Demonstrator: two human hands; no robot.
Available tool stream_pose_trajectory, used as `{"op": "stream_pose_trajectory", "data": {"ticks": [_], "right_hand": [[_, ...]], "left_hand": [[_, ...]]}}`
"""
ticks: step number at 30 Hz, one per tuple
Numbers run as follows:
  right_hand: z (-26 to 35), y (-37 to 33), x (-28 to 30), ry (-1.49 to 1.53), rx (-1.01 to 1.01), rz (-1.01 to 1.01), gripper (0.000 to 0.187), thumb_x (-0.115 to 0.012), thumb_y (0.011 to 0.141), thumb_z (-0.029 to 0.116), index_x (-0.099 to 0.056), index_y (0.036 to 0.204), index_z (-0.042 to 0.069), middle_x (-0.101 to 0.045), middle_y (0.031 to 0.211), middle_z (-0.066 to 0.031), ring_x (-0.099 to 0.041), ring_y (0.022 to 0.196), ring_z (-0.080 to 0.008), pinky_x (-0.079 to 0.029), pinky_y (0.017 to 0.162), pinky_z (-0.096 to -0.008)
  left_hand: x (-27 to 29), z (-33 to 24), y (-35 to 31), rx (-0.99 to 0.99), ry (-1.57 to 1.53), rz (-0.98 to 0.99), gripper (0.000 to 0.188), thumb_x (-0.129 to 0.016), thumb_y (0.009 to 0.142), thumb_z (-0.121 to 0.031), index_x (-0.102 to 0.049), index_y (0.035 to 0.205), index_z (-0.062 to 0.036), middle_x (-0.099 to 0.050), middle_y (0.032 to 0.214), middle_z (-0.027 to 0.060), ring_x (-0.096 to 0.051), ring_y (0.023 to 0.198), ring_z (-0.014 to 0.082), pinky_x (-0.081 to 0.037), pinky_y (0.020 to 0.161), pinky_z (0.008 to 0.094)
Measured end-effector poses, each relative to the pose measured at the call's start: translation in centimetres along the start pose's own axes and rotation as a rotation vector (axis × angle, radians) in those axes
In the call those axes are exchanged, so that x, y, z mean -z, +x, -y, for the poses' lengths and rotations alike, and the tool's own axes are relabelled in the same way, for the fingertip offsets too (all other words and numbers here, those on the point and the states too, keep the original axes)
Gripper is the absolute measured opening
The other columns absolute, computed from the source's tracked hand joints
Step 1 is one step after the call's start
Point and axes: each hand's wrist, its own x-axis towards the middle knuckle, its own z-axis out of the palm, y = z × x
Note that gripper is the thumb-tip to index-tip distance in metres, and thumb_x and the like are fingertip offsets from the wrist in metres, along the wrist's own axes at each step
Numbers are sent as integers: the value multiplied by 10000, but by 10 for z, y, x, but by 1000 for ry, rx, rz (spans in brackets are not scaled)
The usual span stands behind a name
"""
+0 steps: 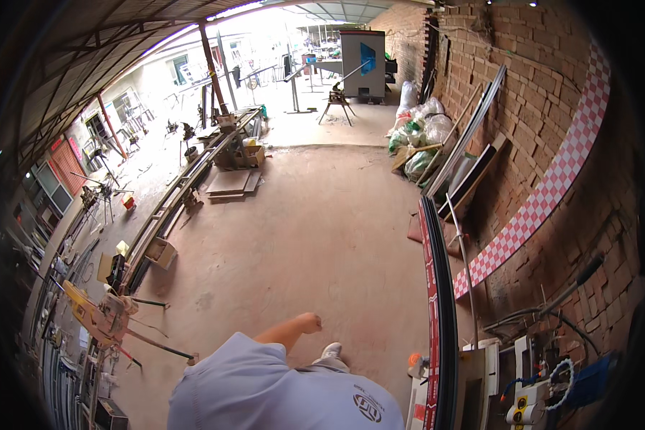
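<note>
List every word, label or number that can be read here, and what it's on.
None reads clearly.
Light shirt: dark round emblem, its small lettering blurred.
Yellow labels at lower right: dark symbols, any wording too small.
Red strip along black bars: pale marks, too blurred.

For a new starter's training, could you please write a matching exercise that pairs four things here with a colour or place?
1. Bare hand
2. Checked strip
3. Bundle of long bars
4. Tall cabinet

A. Grey, bearing a blue patch
B. Near a pale shoe in the view
C. Red and white, by a brick wall
D. Black, with red along one side

Pairs: 1-B, 2-C, 3-D, 4-A
</note>
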Motion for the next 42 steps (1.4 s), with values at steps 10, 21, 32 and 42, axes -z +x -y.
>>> {"op": "stream_pose_trajectory", "data": {"ticks": [10,21,32,42], "right_hand": [[13,35,-86,-355,-18,36,256,-527,941,275,-619,980,39,-590,968,-215,-564,879,-399,-462,775,-497],[-29,7,-125,-444,-27,-193,328,-507,964,291,-629,828,18,-638,862,-234,-581,862,-455,-476,763,-511],[-8,116,-149,-207,-529,-213,532,-353,1016,399,-517,1373,40,-538,1370,-219,-504,1278,-357,-392,1084,-403],[-110,224,-191,-387,-468,-533,530,-391,1021,400,-545,1305,-20,-548,1350,-247,-530,1227,-407,-423,1029,-459]], "left_hand": [[49,-3,74,-243,-234,-67,309,-625,866,-387,-712,1009,-127,-703,1025,140,-656,975,333,-518,825,443],[188,171,91,-94,-73,144,294,-641,900,-327,-701,1063,-91,-697,1057,144,-688,935,304,-540,780,416],[175,125,105,-61,-139,176,334,-660,907,-339,-686,1107,-73,-724,1021,146,-701,937,283,-540,811,392],[225,160,97,22,-60,295,321,-730,862,-292,-693,1039,-26,-734,970,134,-721,911,228,-576,793,358]]}}
